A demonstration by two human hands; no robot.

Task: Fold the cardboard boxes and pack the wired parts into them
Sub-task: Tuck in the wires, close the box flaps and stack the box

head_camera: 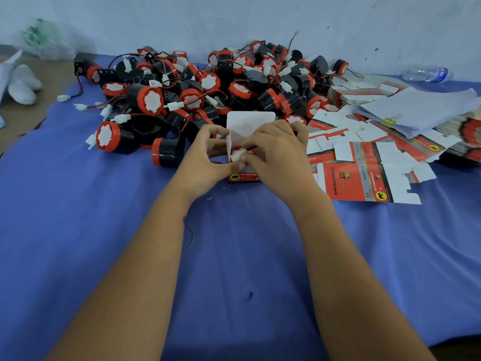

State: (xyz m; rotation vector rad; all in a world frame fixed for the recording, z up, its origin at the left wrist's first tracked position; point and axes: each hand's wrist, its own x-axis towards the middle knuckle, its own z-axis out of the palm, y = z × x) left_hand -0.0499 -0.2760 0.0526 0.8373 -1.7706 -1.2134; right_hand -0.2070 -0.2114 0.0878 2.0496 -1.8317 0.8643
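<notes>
A red printed cardboard box [244,177] stands on the blue cloth at the centre, its white lid flap [250,123] upright. A wired part with a red rim and white face [238,153] sits in the box's open top. My left hand [205,157] grips the box's left side, thumb and fingers curled round it. My right hand [276,152] pinches at the part and its wire at the opening. A big heap of black-and-red wired parts [208,84] lies just behind the box.
Flat unfolded red-and-white boxes [364,175] spread out to the right, beside a clipped stack of white papers [416,108]. A plastic bottle [426,74] lies at the far right by the wall. White bags [23,84] sit at the far left.
</notes>
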